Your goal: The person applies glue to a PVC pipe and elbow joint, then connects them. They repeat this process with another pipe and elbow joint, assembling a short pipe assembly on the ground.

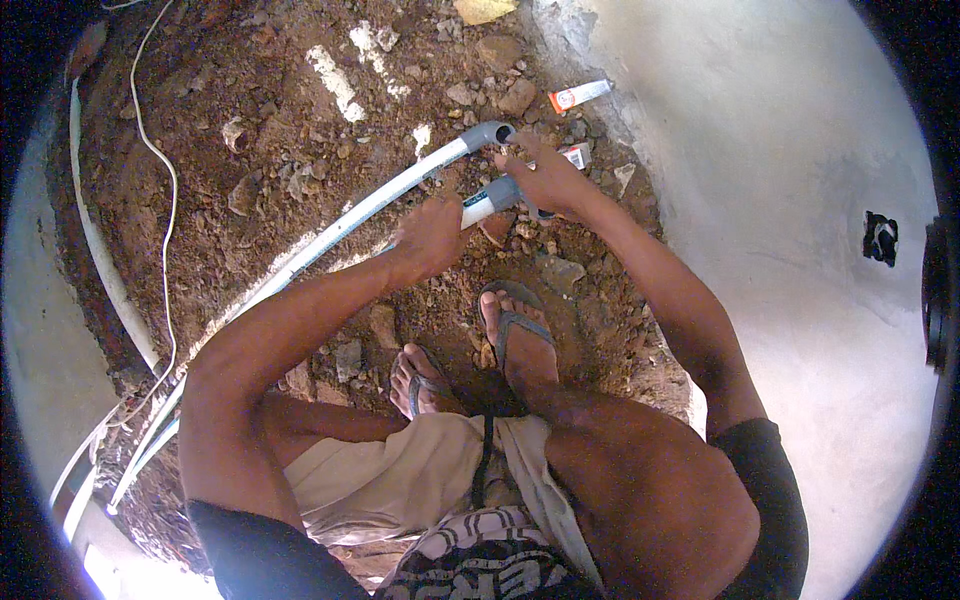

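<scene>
My left hand (pixel 430 236) is closed around a white plastic pipe (pixel 478 208) near its end. A grey elbow fitting (pixel 503 192) sits on that end, and my right hand (pixel 558 182) grips it, hiding part of it. Just beyond lies a second, longer white pipe (pixel 370 205), roughly alongside the first. Its end carries another grey elbow (pixel 487 135) with its mouth facing right, close to my right fingertips. Partly behind my right hand shows a small white and red item (pixel 577 155); its kind I cannot make out.
An orange and white squeeze tube (pixel 580 96) lies by the base of the plastered wall (pixel 760 200) on the right. Brown earth with loose stones (pixel 515 97) surrounds my sandalled feet. A thin pale cable (pixel 165 170) and another pipe (pixel 95 230) run down the left side.
</scene>
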Demonstrator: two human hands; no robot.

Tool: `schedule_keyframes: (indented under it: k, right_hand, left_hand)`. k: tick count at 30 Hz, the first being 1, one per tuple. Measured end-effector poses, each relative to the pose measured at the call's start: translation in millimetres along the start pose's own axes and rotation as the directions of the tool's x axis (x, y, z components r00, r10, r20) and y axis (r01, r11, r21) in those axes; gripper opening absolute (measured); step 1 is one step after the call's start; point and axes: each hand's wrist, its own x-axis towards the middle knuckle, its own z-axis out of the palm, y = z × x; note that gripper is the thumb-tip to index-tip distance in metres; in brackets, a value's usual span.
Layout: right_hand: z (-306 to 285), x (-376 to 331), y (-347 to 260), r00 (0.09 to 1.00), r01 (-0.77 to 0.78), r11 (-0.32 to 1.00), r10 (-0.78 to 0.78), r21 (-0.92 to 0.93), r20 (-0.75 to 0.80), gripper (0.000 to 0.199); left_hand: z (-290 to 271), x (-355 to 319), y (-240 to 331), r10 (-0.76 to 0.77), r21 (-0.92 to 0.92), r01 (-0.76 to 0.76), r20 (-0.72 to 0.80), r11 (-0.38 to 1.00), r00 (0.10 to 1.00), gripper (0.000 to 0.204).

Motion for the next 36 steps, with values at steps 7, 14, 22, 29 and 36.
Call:
schedule_keyframes:
  k: [7,14,22,29,36]
  right_hand:
    - [0,-17,1,0.987,0.118,0.956,-0.085,0.269,-0.133,0.051]
    - [0,-11,20,0.988,0.084,0.963,-0.048,0.257,-0.144,0.051]
    - [0,4,8,0.996,-0.085,0.943,0.082,0.323,0.022,0.055]
    - [5,-16,0,0.976,0.17,0.936,-0.117,0.307,-0.183,0.038]
    - [-9,-38,8,0.934,0.345,0.873,-0.283,0.345,-0.22,0.037]
  left_hand:
    - [-6,3,3,0.003,0.017,-0.004,0.047,1.0,0.999,0.034]
    - [-9,0,15,-0.048,0.074,0.048,0.005,0.996,0.999,0.031]
    - [-4,-1,18,-0.066,0.061,0.069,-0.047,0.996,0.997,0.031]
    - [0,7,-16,0.063,-0.037,-0.064,-0.03,0.997,0.998,0.038]
    - [-18,7,-13,0.216,-0.478,-0.139,0.109,0.867,0.97,0.035]
